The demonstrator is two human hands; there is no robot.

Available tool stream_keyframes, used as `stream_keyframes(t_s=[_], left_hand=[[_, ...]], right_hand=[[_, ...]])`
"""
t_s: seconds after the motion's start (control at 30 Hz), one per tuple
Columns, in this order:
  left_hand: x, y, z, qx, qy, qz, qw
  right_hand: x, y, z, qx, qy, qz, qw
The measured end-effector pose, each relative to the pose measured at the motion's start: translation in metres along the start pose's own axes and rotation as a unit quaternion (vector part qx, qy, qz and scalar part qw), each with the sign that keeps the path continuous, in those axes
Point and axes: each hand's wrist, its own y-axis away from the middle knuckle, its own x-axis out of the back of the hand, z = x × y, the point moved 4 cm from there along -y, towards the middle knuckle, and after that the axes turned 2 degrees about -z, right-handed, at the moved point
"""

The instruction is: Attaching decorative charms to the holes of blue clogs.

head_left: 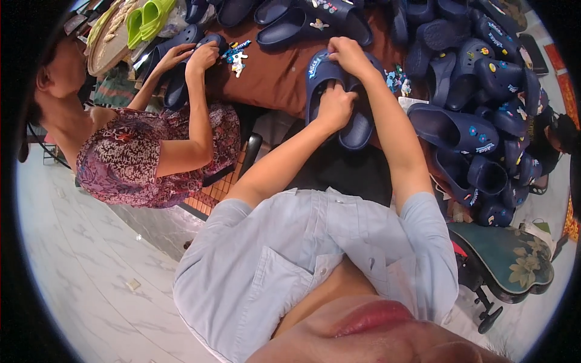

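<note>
A pair of navy clogs lies before me at the edge of the brown-covered table; the left clog [322, 71] has blue letter charms on its upper. My left hand [336, 107] reaches into that clog's opening with bent fingers, the tips hidden inside. On top of the same upper, my right hand [349, 55] is closed, fingers curled down against it; whether a small charm is between them, I cannot tell. The other navy clog [357, 130] sits close beside it, partly behind my right forearm. Small blue and white charms [396, 80] lie to the right of my right wrist.
Many navy clogs [454, 130] are heaped on the right, and more navy clogs [284, 29] line the far side. On the left, a co-worker [130, 151] handles another navy clog, near loose charms [238, 60] and green clogs [149, 23]. A cushioned chair [505, 260] stands lower right.
</note>
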Motion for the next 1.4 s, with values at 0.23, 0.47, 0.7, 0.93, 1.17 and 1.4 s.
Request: stream_keyframes(t_s=[0.23, 0.47, 0.7, 0.93, 1.17, 1.4], left_hand=[[0.000, 0.001, 0.000, 0.015, 0.014, -0.009, 1.000], [0.005, 0.002, 0.002, 0.015, 0.012, -0.016, 1.000], [0.005, 0.003, 0.001, 0.021, 0.017, -0.022, 0.999], [0.007, 0.001, 0.001, -0.027, 0.038, 0.024, 0.999], [-0.002, 0.000, -0.002, -0.011, 0.010, -0.013, 1.000], [-0.004, 0.001, -0.002, -0.026, 0.013, 0.016, 0.999]], right_hand=[[0.064, 0.049, 0.074, -0.210, 0.132, 0.066, 0.966], [0.065, 0.082, 0.083, -0.316, 0.197, 0.005, 0.928], [0.037, 0.029, 0.011, 0.088, 0.055, 0.074, 0.992], [-0.041, 0.010, -0.025, 0.136, 0.061, -0.181, 0.972], [-0.037, 0.004, -0.023, 0.124, 0.002, -0.258, 0.958], [-0.036, 0.005, -0.032, 0.098, 0.007, -0.210, 0.973]])
